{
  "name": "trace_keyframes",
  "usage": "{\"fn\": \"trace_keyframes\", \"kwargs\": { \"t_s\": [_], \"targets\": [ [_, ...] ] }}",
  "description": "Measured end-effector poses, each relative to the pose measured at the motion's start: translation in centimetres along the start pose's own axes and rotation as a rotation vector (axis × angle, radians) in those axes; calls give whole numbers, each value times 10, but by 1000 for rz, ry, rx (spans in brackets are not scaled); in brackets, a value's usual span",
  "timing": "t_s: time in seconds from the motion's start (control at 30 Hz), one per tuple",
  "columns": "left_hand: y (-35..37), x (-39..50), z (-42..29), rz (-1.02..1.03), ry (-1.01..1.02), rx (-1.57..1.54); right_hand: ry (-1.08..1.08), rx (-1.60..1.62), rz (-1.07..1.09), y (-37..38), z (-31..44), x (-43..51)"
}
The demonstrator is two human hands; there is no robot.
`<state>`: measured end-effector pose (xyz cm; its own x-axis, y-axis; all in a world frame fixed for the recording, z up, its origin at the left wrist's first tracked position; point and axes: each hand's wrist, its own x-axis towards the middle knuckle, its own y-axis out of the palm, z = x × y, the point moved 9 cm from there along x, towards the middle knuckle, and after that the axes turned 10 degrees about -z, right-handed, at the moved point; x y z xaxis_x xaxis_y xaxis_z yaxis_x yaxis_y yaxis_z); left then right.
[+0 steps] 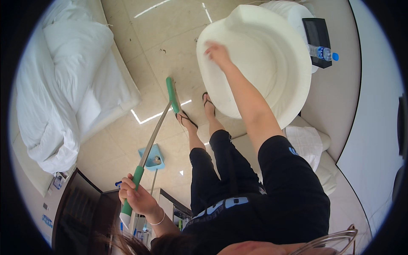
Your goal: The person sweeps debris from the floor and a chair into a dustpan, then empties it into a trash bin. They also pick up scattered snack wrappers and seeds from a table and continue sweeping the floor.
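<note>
My left hand (137,196) is closed around the green grip of a broom (155,134) with a metal handle. The broom's green head (172,94) rests on the tiled floor beside my foot in a black flip-flop. My right hand (217,54), slightly blurred, is stretched out over the left rim of a large cream-white tub-shaped chair (274,28); whether it touches the rim I cannot tell. Its fingers are apart, with nothing seen in them. A light blue long-handled dustpan (152,157) with some debris in it stands on the floor near the broom handle.
A bed with a rumpled white duvet (76,60) stands at the left. Small dark bits (163,50) lie on the floor tiles. At the right are a plastic water bottle (322,53) on a black box (316,28), and a white towel (304,143) on a cream seat.
</note>
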<state>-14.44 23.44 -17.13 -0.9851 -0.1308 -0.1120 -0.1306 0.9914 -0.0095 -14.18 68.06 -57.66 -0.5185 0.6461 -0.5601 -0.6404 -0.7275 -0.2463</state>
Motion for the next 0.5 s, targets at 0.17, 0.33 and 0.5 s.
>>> {"fn": "trace_keyframes", "kwargs": {
  "t_s": [0.17,0.33,0.5],
  "targets": [
    [8,3,0,29,14,-33,68,-301,6,-22,0,-5],
    [20,4,6,6,20,14,66,-106,110,-33,11,-1],
    [31,2,5,46,18,12,-33,-262,217,-6,-5,-6]
  ]
}}
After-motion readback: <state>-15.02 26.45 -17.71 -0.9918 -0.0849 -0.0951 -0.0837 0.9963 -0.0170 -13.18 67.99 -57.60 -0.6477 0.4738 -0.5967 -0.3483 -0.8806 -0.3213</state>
